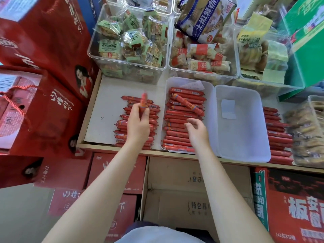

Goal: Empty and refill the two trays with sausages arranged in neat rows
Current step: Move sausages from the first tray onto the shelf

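Two clear plastic trays stand side by side on the shelf. The left tray [208, 90] holds red sausages in a row, with one sausage [186, 103] lying slanted on top. The right tray [245, 130] holds no sausages, only a white label. My left hand [138, 121] holds one blurred red sausage [143, 100] upright above a loose pile of sausages [122, 125] on the white shelf surface. My right hand [197, 130] hovers over the left tray with loosely curled fingers, holding nothing. Another pile of sausages [277, 135] lies right of the right tray.
Clear bins of wrapped snacks [128, 41] stand behind the trays. Red gift boxes [43, 102] crowd the left, a green box [308, 37] the back right. A bin of biscuits [308, 134] sits at far right. Cardboard cartons [192, 186] stand below the shelf edge.
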A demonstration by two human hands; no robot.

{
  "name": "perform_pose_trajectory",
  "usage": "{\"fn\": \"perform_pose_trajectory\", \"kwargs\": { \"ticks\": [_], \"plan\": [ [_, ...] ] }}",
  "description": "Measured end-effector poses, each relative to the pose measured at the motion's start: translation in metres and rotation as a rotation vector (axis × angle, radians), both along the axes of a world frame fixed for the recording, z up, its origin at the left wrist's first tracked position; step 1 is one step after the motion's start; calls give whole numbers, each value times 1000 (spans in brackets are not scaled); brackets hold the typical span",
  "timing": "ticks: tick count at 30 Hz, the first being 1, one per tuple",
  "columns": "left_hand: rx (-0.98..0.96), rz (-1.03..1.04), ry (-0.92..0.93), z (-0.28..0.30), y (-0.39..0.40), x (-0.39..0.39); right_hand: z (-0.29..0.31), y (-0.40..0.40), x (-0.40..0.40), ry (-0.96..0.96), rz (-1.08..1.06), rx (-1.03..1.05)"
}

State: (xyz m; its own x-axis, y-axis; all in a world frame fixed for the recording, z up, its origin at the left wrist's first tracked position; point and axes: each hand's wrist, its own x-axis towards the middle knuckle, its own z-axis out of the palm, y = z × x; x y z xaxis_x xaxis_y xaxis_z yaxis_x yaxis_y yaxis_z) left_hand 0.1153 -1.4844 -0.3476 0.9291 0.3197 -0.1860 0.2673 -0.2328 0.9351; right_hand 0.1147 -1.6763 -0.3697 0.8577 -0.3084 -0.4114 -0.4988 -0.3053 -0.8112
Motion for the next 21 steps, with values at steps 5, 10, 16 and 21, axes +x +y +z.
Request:
{"fn": "perform_pose_trajectory", "kwargs": {
  "ticks": [5, 10, 16, 21],
  "plan": [
    [961, -406, -17, -58, 26, 15, -34, -7, 6, 46, 394, -476],
    [1102, -594, 227, -77, 36, 21, -50, -6, 5, 128, 651, -764],
    [1065, -731, 235, -85, 35, -1, -53, -4, 9, 156, 722, -862],
    [1071, -747, 255, -86, 36, 0, -57, -3, 12, 191, 757, -918]
  ]
}}
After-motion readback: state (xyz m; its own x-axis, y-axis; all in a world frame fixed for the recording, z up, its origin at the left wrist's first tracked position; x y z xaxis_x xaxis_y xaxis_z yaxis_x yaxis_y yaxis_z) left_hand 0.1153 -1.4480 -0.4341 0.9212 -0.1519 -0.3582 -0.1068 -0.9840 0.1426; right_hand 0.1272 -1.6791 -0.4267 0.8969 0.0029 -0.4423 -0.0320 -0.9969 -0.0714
